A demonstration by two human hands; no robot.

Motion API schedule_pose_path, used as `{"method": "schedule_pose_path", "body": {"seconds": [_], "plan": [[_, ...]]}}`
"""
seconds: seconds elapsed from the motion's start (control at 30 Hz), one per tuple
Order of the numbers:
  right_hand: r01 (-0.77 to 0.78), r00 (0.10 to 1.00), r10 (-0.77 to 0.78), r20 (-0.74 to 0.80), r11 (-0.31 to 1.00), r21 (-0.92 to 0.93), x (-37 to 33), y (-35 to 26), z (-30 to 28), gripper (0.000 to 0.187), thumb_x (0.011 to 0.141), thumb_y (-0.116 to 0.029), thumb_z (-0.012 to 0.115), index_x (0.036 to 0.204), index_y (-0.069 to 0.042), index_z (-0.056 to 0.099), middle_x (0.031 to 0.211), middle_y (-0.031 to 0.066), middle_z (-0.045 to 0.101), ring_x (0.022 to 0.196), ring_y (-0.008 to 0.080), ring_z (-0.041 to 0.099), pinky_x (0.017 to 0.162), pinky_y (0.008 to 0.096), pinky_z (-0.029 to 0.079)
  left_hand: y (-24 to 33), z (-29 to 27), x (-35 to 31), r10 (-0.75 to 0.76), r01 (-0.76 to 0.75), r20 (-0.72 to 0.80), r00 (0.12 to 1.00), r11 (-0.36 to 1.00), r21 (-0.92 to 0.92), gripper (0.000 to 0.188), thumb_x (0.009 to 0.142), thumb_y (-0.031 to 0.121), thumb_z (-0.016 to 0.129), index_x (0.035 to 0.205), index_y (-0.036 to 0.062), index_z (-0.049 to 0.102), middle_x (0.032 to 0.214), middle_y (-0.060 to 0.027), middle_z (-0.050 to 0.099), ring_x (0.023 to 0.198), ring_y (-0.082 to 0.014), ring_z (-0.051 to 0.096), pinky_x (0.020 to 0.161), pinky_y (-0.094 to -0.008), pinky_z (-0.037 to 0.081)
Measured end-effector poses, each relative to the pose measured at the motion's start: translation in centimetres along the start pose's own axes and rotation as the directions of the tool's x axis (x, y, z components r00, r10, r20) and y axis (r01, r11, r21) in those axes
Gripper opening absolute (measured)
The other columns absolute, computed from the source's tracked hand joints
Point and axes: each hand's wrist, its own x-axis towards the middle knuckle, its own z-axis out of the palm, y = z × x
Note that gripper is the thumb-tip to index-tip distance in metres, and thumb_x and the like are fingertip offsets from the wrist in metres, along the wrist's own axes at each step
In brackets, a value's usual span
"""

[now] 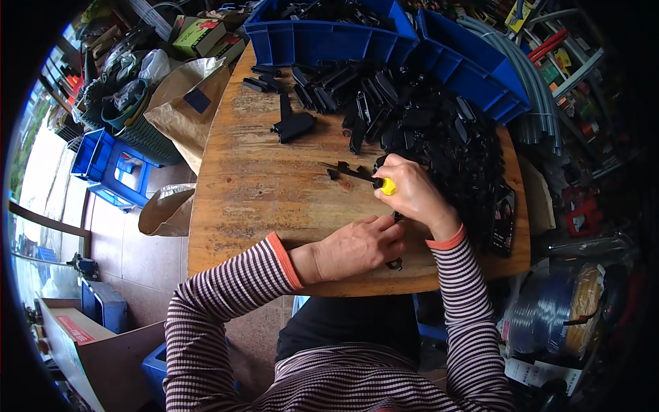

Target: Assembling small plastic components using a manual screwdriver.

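Observation:
My right hand is closed around the yellow handle of what looks like a screwdriver, its thin tip pointing left over the wooden table. Small black pieces lie by the shaft; whether they touch it I cannot tell. Just below and to the left, my left hand is closed with curled fingers. A small dark part pokes out beneath those fingers, and most of it is hidden. Beyond both hands spreads a big heap of black plastic parts. Apart from it lies one flat black piece.
Two blue bins stand along the table's far edge, one of them holding more black parts. A phone lies at the right edge beside the heap. Brown paper bags are on the left. Coils of tubing sit at the right.

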Motion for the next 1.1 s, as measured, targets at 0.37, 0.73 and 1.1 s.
{"method": "schedule_pose_path", "body": {"seconds": [0.37,0.73,1.1], "plan": [[-0.09,0.991,0.094,-0.091,0.995,0.045,-2.7,-2.1,-3.2,0.016,0.077,-0.004,0.072,0.084,0.002,0.059,0.074,0.015,0.061,0.066,0.0323,0.063,0.058,0.0364,0.049,0.6,0.0,0.1,0.03,-0.028,-0.017,0.999,0.994,0.104,0.031,0.078,0.013,0.058,0.107,0.0031,0.06,0.121,-0.0143,0.056,0.104,-0.0246,0.056,0.084,-0.0317,0.051],[-0.078,0.994,0.08,-0.071,0.997,0.028,-6.2,-2.9,-2.8,0.015,0.075,0.001,0.07,0.085,0.0,0.059,0.081,0.0145,0.063,0.072,0.0312,0.064,0.059,0.0357,0.05,1.6,1.0,0.1,0.062,-0.016,-0.128,0.99,0.943,0.333,0.032,0.079,0.016,0.056,0.106,-0.0012,0.06,0.11,-0.0155,0.06,0.107,-0.028,0.058,0.08,-0.03,0.051],[0.0,1.0,0.003,0.02,0.99,-0.142,-5.6,-3.8,-2.5,0.016,0.072,0.002,0.068,0.085,0.0,0.061,0.083,0.0153,0.063,0.073,0.034,0.063,0.061,0.0361,0.051,1.8,0.6,-0.1,0.079,-0.06,-0.062,0.995,0.965,0.256,0.031,0.077,0.017,0.057,0.102,-0.0009,0.06,0.102,-0.0133,0.06,0.101,-0.0259,0.059,0.077,-0.0295,0.051]]}}
